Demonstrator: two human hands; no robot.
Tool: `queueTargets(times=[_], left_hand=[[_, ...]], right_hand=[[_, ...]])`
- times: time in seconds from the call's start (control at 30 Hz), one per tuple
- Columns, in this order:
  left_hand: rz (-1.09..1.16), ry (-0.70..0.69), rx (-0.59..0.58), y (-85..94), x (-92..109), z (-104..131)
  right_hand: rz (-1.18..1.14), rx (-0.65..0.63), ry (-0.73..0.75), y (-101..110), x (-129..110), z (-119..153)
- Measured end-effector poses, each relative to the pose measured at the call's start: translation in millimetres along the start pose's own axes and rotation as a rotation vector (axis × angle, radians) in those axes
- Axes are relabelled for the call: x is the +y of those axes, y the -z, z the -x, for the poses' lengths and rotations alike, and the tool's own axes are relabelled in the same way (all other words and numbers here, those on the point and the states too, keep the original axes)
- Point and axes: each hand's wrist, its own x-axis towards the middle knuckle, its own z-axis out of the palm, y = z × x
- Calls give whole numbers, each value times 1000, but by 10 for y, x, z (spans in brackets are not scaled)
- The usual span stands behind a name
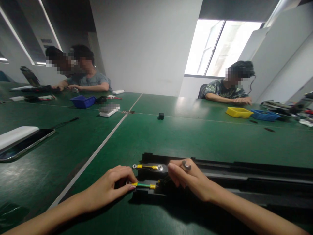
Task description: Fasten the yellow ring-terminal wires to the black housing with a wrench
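Observation:
My left hand [119, 181] is closed at the near end of a long black channel-shaped part [220, 171]. Its thumb and fingers pinch one end of a short green wire [144, 185] with yellow terminal sleeves. The wire's other end lies by the channel's dark floor. Just behind it, a second short wire [148, 167] with ring terminals spans from the channel's edge to a shiny fastener [160, 167]. Over the channel, my right hand [187, 178] is closed around a metal wrench [186, 165], whose open jaw sticks out above the knuckles. The wrench's other end is hard to see.
A phone [26, 143] and a white box [17, 134] lie at left on the green table [117, 156]. A small black cube [161, 116] stands farther back. Blue [83, 101] and yellow [239, 112] bins stand near seated people across the table.

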Motion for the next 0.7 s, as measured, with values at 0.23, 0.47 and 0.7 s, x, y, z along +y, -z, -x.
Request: queueTargets(times=[0.23, 0.47, 0.7], left_hand=[[7, -1, -2, 4, -5, -5], [9, 10, 2, 0, -14, -10], [3, 6, -6, -6, -14, 2]], right_hand=[[-9, 6, -8, 0, -8, 1], [-5, 17, 11, -3, 11, 1], [-5, 20, 15, -4, 0, 10]])
